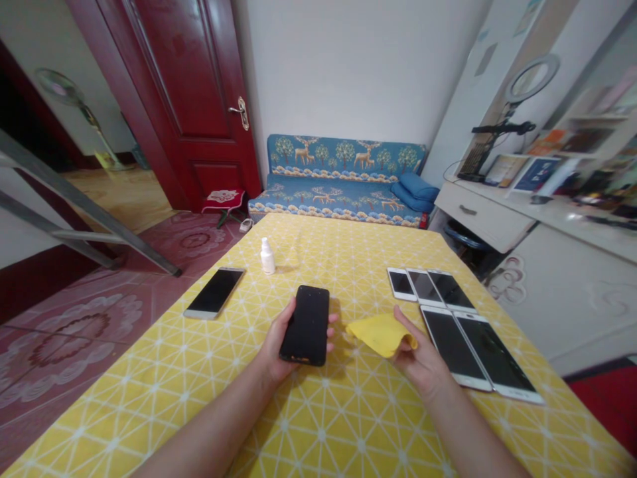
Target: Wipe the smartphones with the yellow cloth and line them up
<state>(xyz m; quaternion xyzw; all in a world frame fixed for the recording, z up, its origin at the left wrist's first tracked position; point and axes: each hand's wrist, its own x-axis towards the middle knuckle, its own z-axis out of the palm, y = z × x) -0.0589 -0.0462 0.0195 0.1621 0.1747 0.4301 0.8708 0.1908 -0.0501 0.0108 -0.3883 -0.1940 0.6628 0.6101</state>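
Observation:
A black smartphone (306, 325) rests in my left hand (279, 342), its dark screen facing up and my fingers wrapped round its right edge. To the right, my right hand (421, 355) grips a yellow cloth (381, 333) between thumb and fingers, above the table and apart from the phone. Several white-framed phones (454, 345) lie in two rows just beyond my right hand. A gold-and-white phone (215, 293) lies alone on the left. Behind my left hand stands a small white spray bottle (267, 257).
A yellow patterned tablecloth (199, 392) covers the table. Beyond its far edge is a blue sofa (338, 189). A white cabinet (562, 279) stands on the right, with a ring light (535, 76) on top. Metal ladder legs (99, 226) and a red stool (223, 198) are on the left.

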